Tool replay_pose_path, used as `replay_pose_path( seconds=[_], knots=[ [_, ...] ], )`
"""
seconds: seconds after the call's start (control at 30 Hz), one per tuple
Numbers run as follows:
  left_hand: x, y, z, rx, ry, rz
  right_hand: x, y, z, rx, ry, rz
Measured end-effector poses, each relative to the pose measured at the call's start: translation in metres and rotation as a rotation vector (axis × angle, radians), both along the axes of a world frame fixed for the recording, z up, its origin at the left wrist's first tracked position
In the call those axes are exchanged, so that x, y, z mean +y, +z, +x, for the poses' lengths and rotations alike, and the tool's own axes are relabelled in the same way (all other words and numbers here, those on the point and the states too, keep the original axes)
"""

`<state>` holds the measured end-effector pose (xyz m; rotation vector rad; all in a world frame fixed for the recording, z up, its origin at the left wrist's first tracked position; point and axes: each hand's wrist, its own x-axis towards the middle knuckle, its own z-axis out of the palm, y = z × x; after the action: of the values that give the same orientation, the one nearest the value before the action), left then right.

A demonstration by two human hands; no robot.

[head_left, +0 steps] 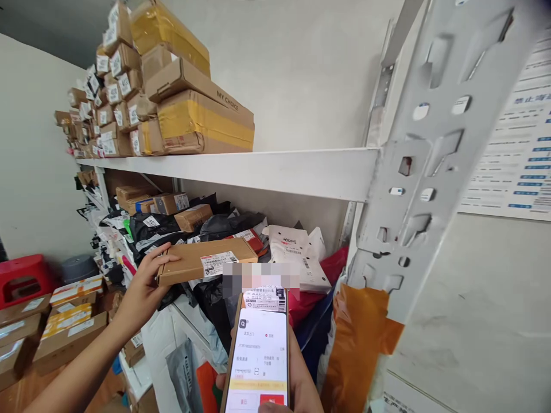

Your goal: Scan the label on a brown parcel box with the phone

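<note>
Left hand: The left hand (pixel 142 289) is stretched out to the shelf. Its fingers are curled around the near end of a flat brown box (pixel 206 261), with the thumb on top. The box is gripped at that end.

Flat brown box: It is held just above the pile of bags on the middle shelf. It is kept almost level. A white label (pixel 218 263) with a bar code is stuck on its top.

Right hand: The right hand (pixel 297 381) is seen low in the picture. A phone (pixel 258 355) is held upright in it. The fingers are wrapped behind the phone, and a thumb tip is seen at the bottom edge.

Phone: Its screen is lit and white, with a red button low down. A label picture is shown at the top of the screen. The phone is held just below the box.

Middle shelf: Black bags, a white bag (pixel 293 246) and small brown boxes are piled here.

Top shelf: The white shelf board (pixel 279 166) is loaded with taped brown boxes (pixel 202 117), stacked high.

Floor side: More flat boxes (pixel 64 327) are stacked at the left, near a red stool (pixel 23 278).

Right side: A grey metal post (pixel 430 149) with holes is stood close by. Orange tape (pixel 361 338) is hung from it. A printed sheet (pixel 523 149) is stuck on the wall.
</note>
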<state>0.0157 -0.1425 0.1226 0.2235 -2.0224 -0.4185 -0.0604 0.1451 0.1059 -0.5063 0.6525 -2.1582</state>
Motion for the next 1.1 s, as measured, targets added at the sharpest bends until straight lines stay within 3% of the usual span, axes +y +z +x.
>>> replay_pose_path(
  seconds=[0.43, 0.57, 0.67, 0.73, 0.87, 1.1],
  knots=[
    [0.008, -0.008, 0.014, 0.072, 0.080, 0.025, -0.003, -0.015, 0.005, 0.026, 0.020, 0.053],
    [0.027, -0.008, 0.029, 0.212, 0.126, 0.052, -0.006, -0.016, 0.010, 0.063, 0.051, 0.082],
    [0.048, -0.017, 0.038, 0.294, 0.191, 0.180, -0.008, -0.016, 0.015, 0.030, 0.013, 0.040],
    [0.060, -0.025, 0.041, 0.310, 0.233, 0.242, -0.008, -0.016, 0.015, 0.019, 0.071, 0.048],
    [0.071, -0.037, 0.044, 0.280, 0.201, 0.259, -0.007, -0.020, 0.012, 0.043, 0.174, 0.127],
    [0.075, -0.042, 0.049, 0.277, 0.158, 0.229, -0.012, -0.024, 0.017, 0.070, 0.092, 0.164]
  ],
)
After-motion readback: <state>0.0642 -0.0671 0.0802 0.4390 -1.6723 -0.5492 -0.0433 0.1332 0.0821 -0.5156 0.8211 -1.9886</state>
